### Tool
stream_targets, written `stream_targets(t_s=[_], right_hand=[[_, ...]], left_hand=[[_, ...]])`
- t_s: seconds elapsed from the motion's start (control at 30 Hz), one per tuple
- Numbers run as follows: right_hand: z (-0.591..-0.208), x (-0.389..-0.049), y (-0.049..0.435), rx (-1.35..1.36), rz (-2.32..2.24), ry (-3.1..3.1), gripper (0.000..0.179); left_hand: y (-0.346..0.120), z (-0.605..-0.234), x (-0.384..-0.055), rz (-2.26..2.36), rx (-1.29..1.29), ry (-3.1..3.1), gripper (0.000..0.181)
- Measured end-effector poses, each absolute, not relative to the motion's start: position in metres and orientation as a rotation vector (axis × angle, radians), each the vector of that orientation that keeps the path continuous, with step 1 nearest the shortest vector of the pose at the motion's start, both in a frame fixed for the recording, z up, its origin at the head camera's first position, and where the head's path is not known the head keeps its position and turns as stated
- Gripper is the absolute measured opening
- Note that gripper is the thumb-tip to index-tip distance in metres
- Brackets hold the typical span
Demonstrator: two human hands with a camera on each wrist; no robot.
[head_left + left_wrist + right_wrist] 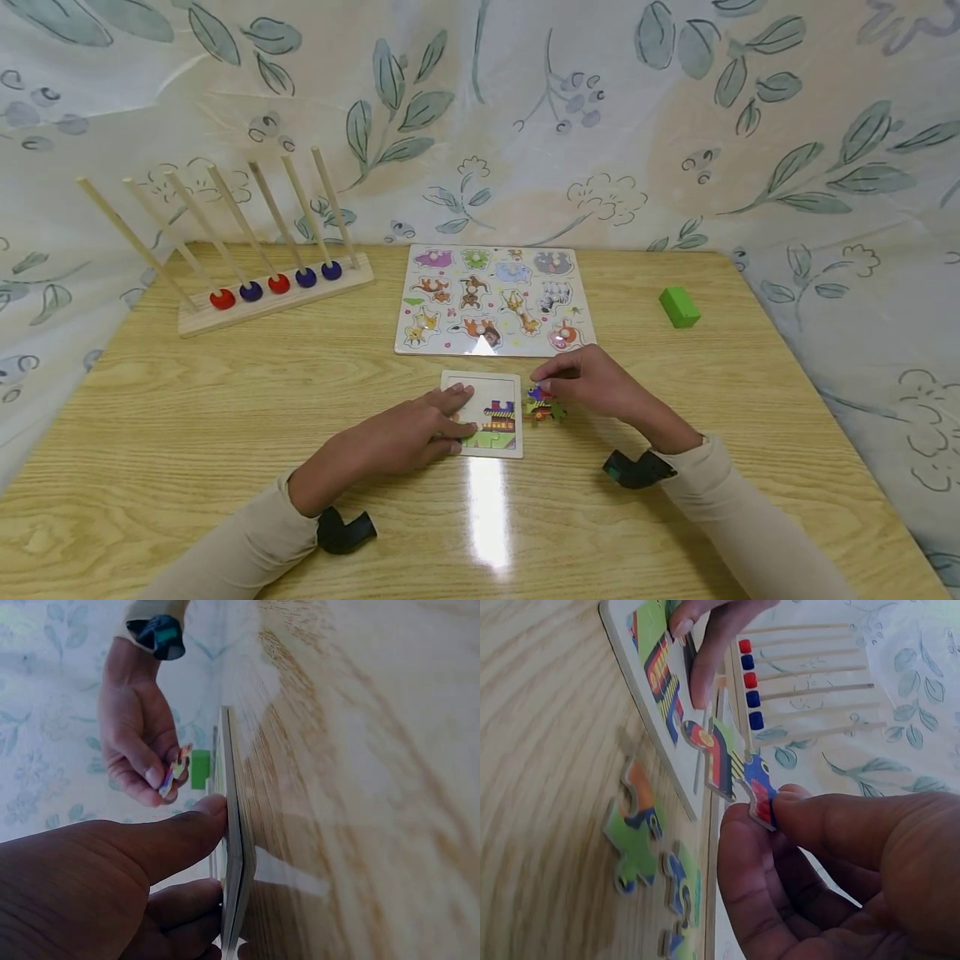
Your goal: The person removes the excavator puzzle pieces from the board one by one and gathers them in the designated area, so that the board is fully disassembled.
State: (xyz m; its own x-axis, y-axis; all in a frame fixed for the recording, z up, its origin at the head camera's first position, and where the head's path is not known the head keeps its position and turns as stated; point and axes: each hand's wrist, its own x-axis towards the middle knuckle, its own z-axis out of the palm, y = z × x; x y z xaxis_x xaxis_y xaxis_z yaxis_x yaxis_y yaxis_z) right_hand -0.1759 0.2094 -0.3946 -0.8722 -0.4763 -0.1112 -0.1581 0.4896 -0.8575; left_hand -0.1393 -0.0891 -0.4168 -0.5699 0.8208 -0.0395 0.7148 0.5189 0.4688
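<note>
A small square jigsaw board point(491, 386) lies on the table, partly filled with pieces of a colourful train picture. My left hand point(408, 429) rests on its left side, fingers spread over the surface, and hides part of the picture. In the left wrist view the thumb lies along the board's edge. Just off the board's right side, my right hand point(596, 383) pinches a jigsaw piece point(759, 784) between thumb and fingers, blue, red and yellow-striped. Below it, several loose jigsaw pieces point(636, 844) lie on the wood beside the board.
Behind the board lies an animal peg puzzle point(495, 292). A wooden peg stand point(277, 300) with red and blue beads on its rods stands at the back left. A green block point(679, 307) sits at the back right. Patterned cloth point(480, 125) hangs behind the table.
</note>
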Motion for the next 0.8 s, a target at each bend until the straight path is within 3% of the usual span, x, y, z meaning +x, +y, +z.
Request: stream_targets(t_s=[0.8], right_hand=[[-0.394, -0.175, 0.249, -0.498, -1.185, 2.465, 0.014]], left_hand=[[-0.090, -0.415, -0.139, 0.594, 1.287, 2.516, 0.034]])
